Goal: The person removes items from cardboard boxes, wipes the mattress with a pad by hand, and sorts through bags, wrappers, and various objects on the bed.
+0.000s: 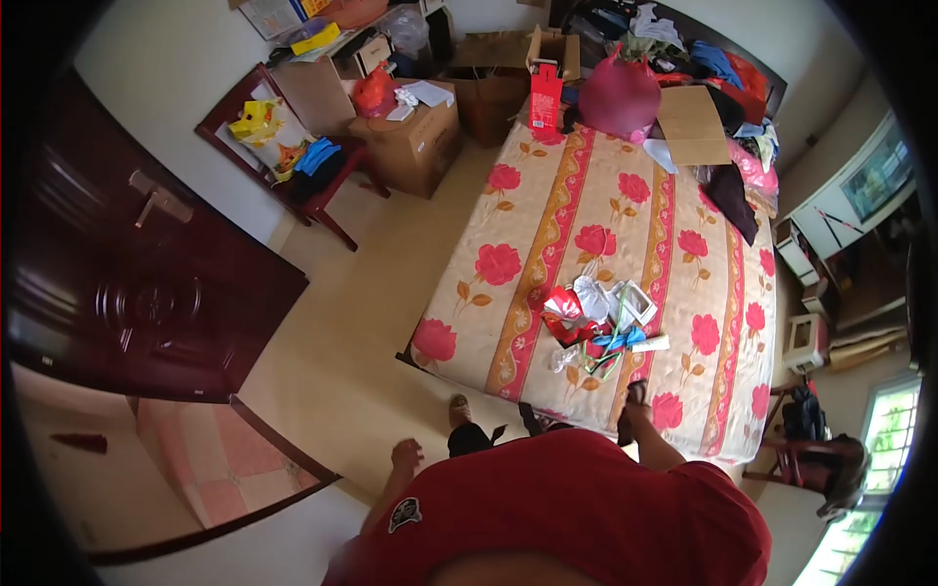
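My left hand hangs beside my body over the floor, its fingers loosely curled and apart, with nothing seen in it. At the near edge of the bed, my right hand is closed around a dark, narrow object whose kind I cannot make out. Just beyond that hand, a pile of small things lies on the flowered bedspread: a red and white packet, a white frame-like piece, blue cloth-like material and green strips.
On the bed's far end sit a pink bag, a cardboard sheet, a red box and heaped clothes. A chair and a large carton stand at the far left. The dark red door stands ajar.
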`<state>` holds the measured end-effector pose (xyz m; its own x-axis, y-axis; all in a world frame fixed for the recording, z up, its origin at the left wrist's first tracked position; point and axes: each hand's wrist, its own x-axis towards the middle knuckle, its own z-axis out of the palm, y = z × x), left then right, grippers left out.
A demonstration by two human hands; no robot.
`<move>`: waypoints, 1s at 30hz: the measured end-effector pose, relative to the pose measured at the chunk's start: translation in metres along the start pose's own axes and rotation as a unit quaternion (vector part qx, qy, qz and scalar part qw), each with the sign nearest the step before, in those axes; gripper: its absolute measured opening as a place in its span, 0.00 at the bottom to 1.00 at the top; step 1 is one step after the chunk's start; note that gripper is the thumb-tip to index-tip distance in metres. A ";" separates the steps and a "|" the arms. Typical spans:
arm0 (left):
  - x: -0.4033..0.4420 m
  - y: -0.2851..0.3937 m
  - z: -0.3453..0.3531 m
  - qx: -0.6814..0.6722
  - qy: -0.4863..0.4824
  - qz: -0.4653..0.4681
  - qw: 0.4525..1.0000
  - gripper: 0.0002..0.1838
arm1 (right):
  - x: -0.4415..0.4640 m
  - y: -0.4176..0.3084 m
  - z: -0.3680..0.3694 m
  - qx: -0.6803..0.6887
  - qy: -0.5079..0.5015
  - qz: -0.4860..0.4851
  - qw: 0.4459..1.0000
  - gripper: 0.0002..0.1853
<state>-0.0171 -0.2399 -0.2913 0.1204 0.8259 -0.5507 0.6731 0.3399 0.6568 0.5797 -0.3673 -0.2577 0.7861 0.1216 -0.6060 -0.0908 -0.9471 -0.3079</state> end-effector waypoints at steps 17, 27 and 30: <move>0.116 0.179 -0.027 0.013 -0.101 -0.024 0.995 0.13 | -0.123 0.048 0.075 0.365 -0.062 0.109 0.923 0.23; 0.085 0.233 0.065 0.229 -0.245 0.084 0.938 0.17 | -0.083 0.086 0.079 0.273 -0.050 0.065 0.958 0.25; 0.112 0.235 0.090 0.268 -0.232 0.118 0.928 0.15 | -0.046 0.129 0.069 0.165 -0.050 0.066 0.983 0.28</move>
<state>0.2208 -0.1082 -0.2448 0.5276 0.5243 -0.6684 0.8394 -0.2006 0.5052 0.4891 -0.4746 -0.3201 0.6916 0.0483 -0.7206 -0.3941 -0.8109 -0.4327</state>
